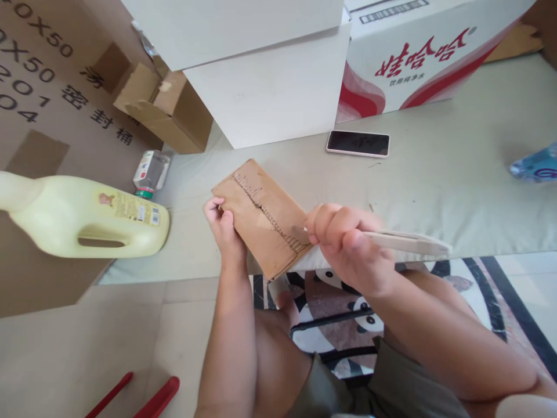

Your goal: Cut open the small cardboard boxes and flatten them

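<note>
- Working at a worktop (439, 157) draped in pale grey-green cloth, above a light tiled floor (143, 319) at left and a panda-printed surface (368, 322) beneath the legs.
- Grasping folded cardboard (261, 223) by its left edge in the left hand (224, 223), thumb on top.
- Keeping the cardboard slanted at the worktop's front edge, near corner reaching that edge; cannot tell whether resting or slightly lifted.
- Clenching a slim pale tool (413, 241) in the right hand (348, 238), handle pointing right, other end partly hidden by the fingers at the cardboard's right corner, near a ragged line of exposed ridges.
- Facing a plain white box (278, 98) at the back, with a red-lettered box (418, 75) just beside it.
- Hemmed in at left by a large printed carton (39, 116), a small brown carton (183, 116), a green-capped clear bottle (150, 171) and a pale yellow jug (87, 209).
- Having a narrow band of cloth behind the cardboard, with a phone (358, 143) lying near the boxes.
- Having wider room rightward, as far as a blue item (537, 165) at the picture's edge.
</note>
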`<state>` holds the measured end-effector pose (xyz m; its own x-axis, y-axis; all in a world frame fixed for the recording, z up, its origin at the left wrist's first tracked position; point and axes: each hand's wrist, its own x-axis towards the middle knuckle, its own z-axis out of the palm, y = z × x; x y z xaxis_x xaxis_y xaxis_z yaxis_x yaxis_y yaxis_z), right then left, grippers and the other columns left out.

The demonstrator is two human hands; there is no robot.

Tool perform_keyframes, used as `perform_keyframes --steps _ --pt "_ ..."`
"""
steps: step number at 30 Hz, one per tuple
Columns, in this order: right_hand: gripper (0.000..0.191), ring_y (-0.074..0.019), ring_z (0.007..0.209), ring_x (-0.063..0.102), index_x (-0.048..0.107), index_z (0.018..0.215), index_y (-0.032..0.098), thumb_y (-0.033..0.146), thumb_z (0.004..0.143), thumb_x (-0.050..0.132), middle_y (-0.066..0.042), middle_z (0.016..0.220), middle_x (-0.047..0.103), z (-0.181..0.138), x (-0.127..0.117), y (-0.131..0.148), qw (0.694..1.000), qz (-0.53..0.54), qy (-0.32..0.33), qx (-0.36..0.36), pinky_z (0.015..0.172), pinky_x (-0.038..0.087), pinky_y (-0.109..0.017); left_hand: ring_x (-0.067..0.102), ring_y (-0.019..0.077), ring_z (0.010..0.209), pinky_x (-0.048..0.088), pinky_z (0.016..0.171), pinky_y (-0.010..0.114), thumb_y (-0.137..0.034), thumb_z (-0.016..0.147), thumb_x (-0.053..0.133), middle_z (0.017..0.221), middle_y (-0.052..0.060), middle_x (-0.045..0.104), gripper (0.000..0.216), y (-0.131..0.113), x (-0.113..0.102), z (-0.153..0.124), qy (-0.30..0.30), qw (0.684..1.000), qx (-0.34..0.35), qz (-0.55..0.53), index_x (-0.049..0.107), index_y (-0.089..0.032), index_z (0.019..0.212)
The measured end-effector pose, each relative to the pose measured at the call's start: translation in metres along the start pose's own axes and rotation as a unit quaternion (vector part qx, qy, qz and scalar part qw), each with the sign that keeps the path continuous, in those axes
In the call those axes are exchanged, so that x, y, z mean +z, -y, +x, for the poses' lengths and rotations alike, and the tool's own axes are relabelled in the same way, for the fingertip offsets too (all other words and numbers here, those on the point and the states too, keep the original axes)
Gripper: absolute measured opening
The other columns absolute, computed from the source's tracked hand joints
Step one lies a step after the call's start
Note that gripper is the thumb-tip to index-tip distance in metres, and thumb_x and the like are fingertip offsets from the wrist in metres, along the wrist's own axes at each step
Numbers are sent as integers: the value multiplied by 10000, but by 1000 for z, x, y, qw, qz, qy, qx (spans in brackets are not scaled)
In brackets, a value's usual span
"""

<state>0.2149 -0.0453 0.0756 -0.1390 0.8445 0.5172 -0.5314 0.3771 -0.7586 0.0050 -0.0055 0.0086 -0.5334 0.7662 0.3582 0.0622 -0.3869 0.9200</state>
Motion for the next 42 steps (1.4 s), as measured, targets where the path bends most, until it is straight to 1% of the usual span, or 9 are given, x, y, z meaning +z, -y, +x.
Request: perform_keyframes --steps 5,11,14,18,21,25,30,36,42 --pt "381 -199 704 565 613 716 254 513 955 470 -27 658 560 -2 -9 -2 990 -135 -17 29 699 489 -392 481 164 881 403 770 274 -435 722 664 986 26 522 362 1 -3 -3 21 1000 -6 -13 490 -230 965" --pt "410 -182 672 538 662 762 257 533 967 439 -39 721 608 3 -16 10 960 -275 -22 38 631 453 -359 490 169 909 410 786 275 -450 745 664 997 30 530 355 1 -4 -4 26 1000 11 -8 503 -231 974" --pt "456 -162 589 509 656 747 254 571 968 416 -23 652 582 2 -16 14 957 -277 -43 76 561 421 -338 488 167 905 403 790 275 -476 744 671 1003 27 520 376 1 -5 -4 29 1000 4 -5 500 -237 978" --pt "445 -160 525 506 672 822 270 588 970 398 -11 600 569 1 -15 15 964 -240 -94 70 520 406 -339 483 163 851 393 772 282 -549 738 680 968 23 506 432 1 -3 -8 39 999 1 2 499 -235 973" --pt "361 -178 616 585 681 910 285 558 964 451 -21 688 645 2 -13 16 965 -243 -67 66 579 447 -344 492 174 864 406 781 295 -599 742 666 978 34 511 464 2 2 -14 64 998 11 5 499 -233 973" --pt "291 -179 700 610 704 916 276 484 962 505 -34 823 698 4 -10 18 946 -318 -25 53 633 466 -335 513 212 973 440 836 327 -623 752 637 1045 55 519 459 1 11 -22 97 995 23 23 501 -239 963" --pt "218 -174 675 572 722 914 267 398 943 552 -30 749 662 8 -6 15 919 -391 14 39 626 454 -321 527 210 942 457 812 331 -615 764 630 1035 55 519 441 -3 16 -24 105 994 10 16 499 -240 955" --pt "151 -145 626 575 694 893 245 360 903 595 -13 736 654 9 -3 16 896 -436 44 78 609 446 -287 526 210 960 459 838 339 -591 774 623 1037 50 527 411 -4 16 -25 102 995 4 22 505 -245 963" --pt "117 -140 555 564 640 813 249 273 884 550 25 578 584 9 -2 19 889 -447 55 80 575 428 -282 527 210 950 455 836 341 -591 771 624 1039 54 532 422 -3 15 -26 103 994 -6 29 507 -240 974"
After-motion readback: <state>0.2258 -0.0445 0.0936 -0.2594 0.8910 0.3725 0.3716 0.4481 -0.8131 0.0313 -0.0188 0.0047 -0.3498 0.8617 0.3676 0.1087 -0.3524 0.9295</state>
